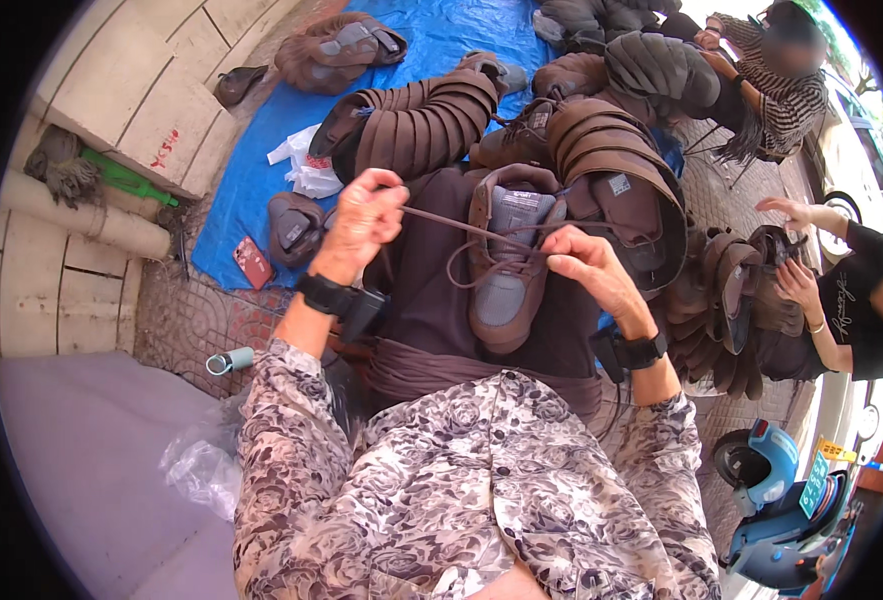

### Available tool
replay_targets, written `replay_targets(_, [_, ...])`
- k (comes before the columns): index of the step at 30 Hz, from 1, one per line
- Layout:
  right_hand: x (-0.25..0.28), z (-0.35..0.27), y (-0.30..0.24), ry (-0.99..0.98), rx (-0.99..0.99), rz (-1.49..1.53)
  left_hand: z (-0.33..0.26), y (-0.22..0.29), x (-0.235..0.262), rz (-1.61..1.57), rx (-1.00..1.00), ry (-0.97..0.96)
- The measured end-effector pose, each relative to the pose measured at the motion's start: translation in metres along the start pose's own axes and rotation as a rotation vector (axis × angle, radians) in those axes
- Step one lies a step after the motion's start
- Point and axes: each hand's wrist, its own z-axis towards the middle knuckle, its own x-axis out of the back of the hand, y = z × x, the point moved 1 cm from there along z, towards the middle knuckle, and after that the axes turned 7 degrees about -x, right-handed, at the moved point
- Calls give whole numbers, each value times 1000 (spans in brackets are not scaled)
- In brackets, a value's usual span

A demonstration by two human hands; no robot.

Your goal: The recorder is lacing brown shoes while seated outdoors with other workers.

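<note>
A brown and grey lace-up shoe (502, 318) rests on my lap, toe toward me and tongue upright. My left hand (363, 228) pinches a brown shoelace (449, 220) and holds it stretched up to the left of the shoe. At the shoe's right side, my right hand (593, 268) is closed, thumb against fingers, on the lace close to the eyelets. A loose loop of lace hangs at the left of the laced front. Across my lap, nearer my body, lies a bundle of brown laces (471, 368).
Long stacks of nested brown shoes (426, 125) lie ahead on a blue tarp (251, 170). A phone (253, 262) and a bottle (229, 361) are at the left. Two people, one in a striped top (789, 100), handle shoes on the right. A blue scooter (776, 545) stands lower right.
</note>
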Motion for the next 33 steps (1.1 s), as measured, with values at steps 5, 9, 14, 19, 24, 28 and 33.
replay_targets(5, [-25, -1, -19, 303, 148, -489, 2, 31, 94, -117, -97, 129])
replay_targets(9, [-25, 11, -13, 477, 302, -877, 15, 12, 46, 896, -214, 125])
replay_targets(14, [-29, 17, -6, 451, 419, -1211, 15, -13, -76, 1329, -885, -504])
replay_targets(19, [48, -38, -30, 930, 216, -1092, 13, -32, -60, 1244, -747, -582])
replay_targets(24, [41, -52, -17, 755, 301, -1165, 11, -29, -62, 1258, -849, -544])
replay_targets(28, [55, -56, -20, 511, -79, -305, -19, -28, -72, 1371, -1012, -420])
replay_targets(33, [92, -92, -46, 427, -91, -547, -13, -33, -57, 1042, -769, -199])
